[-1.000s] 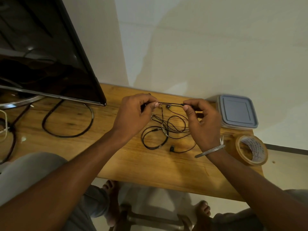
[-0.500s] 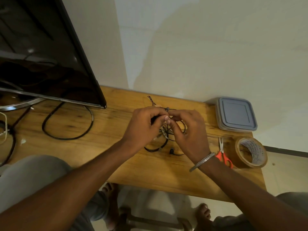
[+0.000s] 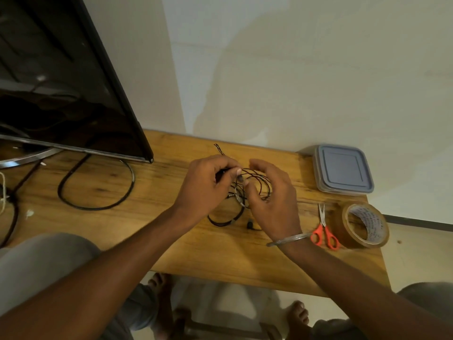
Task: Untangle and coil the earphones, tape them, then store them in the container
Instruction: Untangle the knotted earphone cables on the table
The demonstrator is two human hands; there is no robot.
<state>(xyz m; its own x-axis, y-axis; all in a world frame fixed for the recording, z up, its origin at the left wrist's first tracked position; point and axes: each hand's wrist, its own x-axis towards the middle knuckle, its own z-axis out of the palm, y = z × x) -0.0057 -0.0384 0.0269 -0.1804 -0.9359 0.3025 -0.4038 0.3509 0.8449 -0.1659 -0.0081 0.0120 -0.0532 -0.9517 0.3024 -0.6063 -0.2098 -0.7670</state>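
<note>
Hands meet over a tangle of black earphones (image 3: 237, 197) on a wooden bench (image 3: 171, 253), seen from above by a head-worn camera. A second ago the two hands were apart, drawing one length of cable taut between them. They have since come together at the middle of the bench, and that length is now gathered into small loops.

The left hand (image 3: 208, 185) pinches the cable, its fingers (image 3: 228, 165) closed on it with the thumb. The right hand (image 3: 272, 202) arches over the loops, its fingers (image 3: 259, 165) curved and set a little apart. Whether it grips a strand or only steadies the loops cannot be told.

Part of the earphones is raised at the fingertips. The rest lies on the bench below the hands, with a larger loop and one earbud (image 3: 250, 225) trailing toward the person. Strands there cross each other.

This looks like a shift from pulling the cable straight to starting a coil, though the lower part seems not yet untangled. Taping and storing are not yet begun.

To the right, a roll of brown tape (image 3: 365, 224) and red-handled scissors (image 3: 323, 231) lie untouched. The scissors, hidden behind the right wrist a second ago, now show. The container (image 3: 343, 168) sits at the back right corner with its lid on.
</note>
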